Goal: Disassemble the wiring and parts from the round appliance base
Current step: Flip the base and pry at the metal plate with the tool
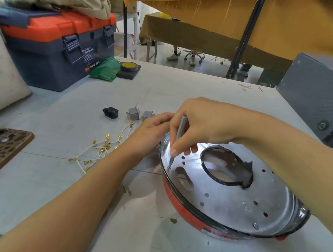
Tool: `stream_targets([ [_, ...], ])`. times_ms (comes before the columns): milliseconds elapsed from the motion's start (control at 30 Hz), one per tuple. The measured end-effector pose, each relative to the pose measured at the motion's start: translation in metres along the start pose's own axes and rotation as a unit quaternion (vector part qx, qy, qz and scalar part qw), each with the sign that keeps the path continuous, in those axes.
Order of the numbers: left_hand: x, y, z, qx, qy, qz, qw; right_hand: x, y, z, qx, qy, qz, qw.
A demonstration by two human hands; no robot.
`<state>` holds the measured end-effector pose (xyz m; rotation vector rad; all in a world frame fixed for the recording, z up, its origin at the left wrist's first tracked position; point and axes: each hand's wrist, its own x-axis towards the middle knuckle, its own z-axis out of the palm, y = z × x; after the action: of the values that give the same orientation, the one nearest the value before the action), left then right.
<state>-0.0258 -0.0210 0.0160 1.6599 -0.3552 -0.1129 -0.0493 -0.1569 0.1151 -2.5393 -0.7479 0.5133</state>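
Round appliance base (235, 205) sits near edge of table (148, 247), metal plate up. Right hand (198, 123) pinches screwdriver (177, 139), tip on plate screw (169, 167); left hand (151, 128) steadies rim, fingers hidden. Step: unscrewing. Next, probably the screw (256, 225) opposite. Beyond: wires (99, 149), switches (133, 114) already out.

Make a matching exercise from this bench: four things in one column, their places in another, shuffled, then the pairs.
Things
1. screwdriver
2. white wires
3. toolbox
4. tape roll

Places
A. far left of the table, under a beige bag
B. loose on the table, left of the round base
C. in the right hand, tip on a screw in the base
D. on a dark block beside green plastic

Pairs: 1-C, 2-B, 3-A, 4-D
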Motion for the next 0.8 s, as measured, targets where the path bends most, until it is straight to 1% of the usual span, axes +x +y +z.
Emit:
stream_targets([
  [67,0.0,0.0,0.0,0.002,0.001,0.003,1.0,0.004,-0.008,-0.003,-0.071,-0.011,0.017,0.997],
  [200,0.001,-0.001,-0.001,0.004,0.001,0.008,1.0,0.008,-0.021,-0.005,-0.196,-0.031,0.031,0.98],
  [300,0.001,-0.001,-0.001,0.002,0.002,0.008,1.0,0.009,-0.027,-0.003,-0.242,-0.056,0.04,0.968],
  [367,0.001,-0.002,-0.001,0.001,0.008,0.005,1.0,0.009,-0.028,-0.004,-0.243,-0.069,0.055,0.966],
  [467,0.002,-0.003,-0.001,0.005,0.006,0.007,1.0,0.01,-0.024,-0.004,-0.166,-0.037,0.067,0.983],
  [534,0.001,-0.003,-0.001,-0.007,0.001,0.012,1.0,0.009,-0.02,-0.001,-0.078,-0.007,0.088,0.993],
  [634,0.0,-0.001,-0.001,-0.024,-0.008,0.013,1.0,0.002,-0.016,0.006,0.054,0.045,0.108,0.992],
  [701,0.0,-0.001,0.0,-0.033,-0.007,0.015,0.999,-0.002,-0.015,0.014,0.094,0.096,0.107,0.985],
  [801,0.001,-0.001,0.001,-0.052,-0.006,0.009,0.999,-0.007,-0.013,0.028,0.099,0.181,0.106,0.973],
])
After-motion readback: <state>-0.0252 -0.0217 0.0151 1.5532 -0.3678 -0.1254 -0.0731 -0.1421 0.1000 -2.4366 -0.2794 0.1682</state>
